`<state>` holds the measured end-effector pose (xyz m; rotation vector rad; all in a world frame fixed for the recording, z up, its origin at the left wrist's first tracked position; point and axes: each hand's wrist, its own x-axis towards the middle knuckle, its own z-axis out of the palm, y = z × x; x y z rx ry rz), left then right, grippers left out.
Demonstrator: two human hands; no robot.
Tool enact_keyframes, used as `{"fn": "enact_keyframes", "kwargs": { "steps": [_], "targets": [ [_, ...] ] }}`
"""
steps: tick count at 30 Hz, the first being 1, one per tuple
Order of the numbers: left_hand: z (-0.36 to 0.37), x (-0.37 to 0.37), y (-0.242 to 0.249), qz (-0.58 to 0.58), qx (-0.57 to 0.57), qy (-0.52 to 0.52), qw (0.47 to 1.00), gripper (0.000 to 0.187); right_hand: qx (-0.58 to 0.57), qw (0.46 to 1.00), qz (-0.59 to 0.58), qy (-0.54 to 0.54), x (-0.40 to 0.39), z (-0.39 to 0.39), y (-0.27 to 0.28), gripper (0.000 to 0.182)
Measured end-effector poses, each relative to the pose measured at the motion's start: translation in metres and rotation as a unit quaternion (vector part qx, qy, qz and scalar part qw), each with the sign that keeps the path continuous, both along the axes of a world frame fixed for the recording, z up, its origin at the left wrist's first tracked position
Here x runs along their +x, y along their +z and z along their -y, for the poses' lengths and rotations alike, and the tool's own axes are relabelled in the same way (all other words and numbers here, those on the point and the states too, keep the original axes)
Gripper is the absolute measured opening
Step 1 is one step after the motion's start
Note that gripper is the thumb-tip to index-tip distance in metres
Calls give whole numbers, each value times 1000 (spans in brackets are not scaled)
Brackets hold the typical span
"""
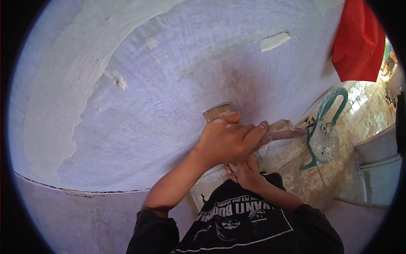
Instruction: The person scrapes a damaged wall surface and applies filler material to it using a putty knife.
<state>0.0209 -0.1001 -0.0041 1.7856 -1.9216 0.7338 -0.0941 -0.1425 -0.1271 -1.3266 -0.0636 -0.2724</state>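
My left hand (226, 142) is closed around a small scraper with a broad, worn blade (217, 111), whose tip is at the purple-painted wall (169, 93). Beside that hand, toward the right, is a plaster-smeared, reddish flat piece (281, 134); the left fingers overlap its near end, and how it is held cannot be made out. Lower down, in front of the black shirt, my right hand (245, 174) has its fingers curled, partly hidden behind the left hand. Whether it grips anything is not visible.
A green-framed object with a round, speckled face (325, 142) stands on the dirty tiled floor (296, 169) at right. Red cloth (357, 46) hangs at the upper right. Bare plaster (74, 72) shows at left, and a pale chipped patch (275, 41) lies higher up.
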Motion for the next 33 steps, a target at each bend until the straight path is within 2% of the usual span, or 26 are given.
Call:
{"fn": "enact_keyframes", "kwargs": {
  "steps": [2, 3, 5, 6, 8, 12, 15, 18, 20, 22, 24, 30, 33],
  "targets": [
    [-2, 0, 4, 4, 6, -3, 1000, 27, 216, 973, -61, 47, 1, -1, 13, 14],
    [-2, 1, 5, -3, 18, 3, 1000, 27, 223, 971, -66, 50, 1, -4, 9, 14],
    [-6, -3, 0, -12, 28, 6, 1000, 28, 33, 999, 0, -9, -2, -6, 3, 26],
    [-7, -4, -4, -17, 26, 9, 999, 28, 29, 999, 3, -15, -4, -5, 9, 26],
    [-3, 0, -4, -13, 16, 1, 1000, 28, 180, 975, -119, 45, -6, 1, 24, 34],
    [-4, 1, -6, -11, 25, 9, 1000, 30, 193, 974, -114, 29, 0, -3, 23, 35],
    [-5, 3, -15, 2, 11, 1, 1000, 31, 206, 976, -60, 39, 2, 0, 14, 36],
    [3, 5, -4, 24, 2, 2, 1000, 30, 172, 981, -86, 38, 3, 9, 20, 36],
    [4, 3, 4, 25, 2, 11, 1000, 29, 222, 971, -86, 38, 4, 7, 28, 34],
    [3, 1, 12, -15, -15, 13, 1000, 28, 211, 972, -89, 46, 4, 3, 25, 33],
    [-4, 2, -2, -8, -6, 12, 1000, 28, 195, 976, -78, 52, 2, 2, 24, 32],
    [-1, 0, 3, -3, -31, -3, 1000, 27, 176, 973, -145, -17, -1, 0, 25, 33],
    [-8, -5, 4, -2, -16, 10, 1000, 26, 160, 980, -110, 40, -5, -3, 31, 33]
  ]
}}
